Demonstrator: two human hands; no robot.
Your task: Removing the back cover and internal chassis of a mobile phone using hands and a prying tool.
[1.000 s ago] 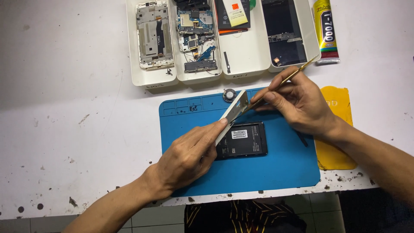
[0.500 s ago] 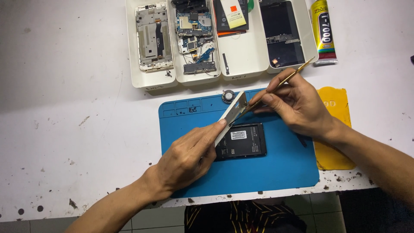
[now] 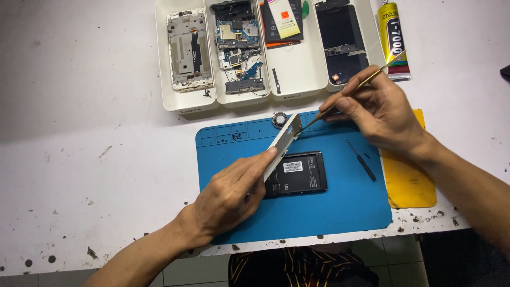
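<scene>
1. Carefully does it: left hand (image 3: 231,196) clamped on the white phone frame (image 3: 282,145), tilted up on edge over the blue work mat (image 3: 340,207), just above the black battery (image 3: 297,174) lying flat there.
2. Right hand (image 3: 374,109) pinched narrow around brass tweezers (image 3: 353,91), tips touching the frame's top corner.
3. Best kept steady with light pressure at the tips; a slip looks likely to scratch the frame or flick a small part off the mat.
4. Worth bracing the frame's lower edge against the mat, judging by the steep tilt.
5. Beside the right wrist: a small black screwdriver (image 3: 361,159) on the mat, a yellow pad (image 3: 409,186) touching the mat's edge.
6. Beyond: white trays (image 3: 183,103) with phone parts, a glue tube (image 3: 393,37), a small round speaker (image 3: 279,120), all on a stained white table (image 3: 95,159).
</scene>
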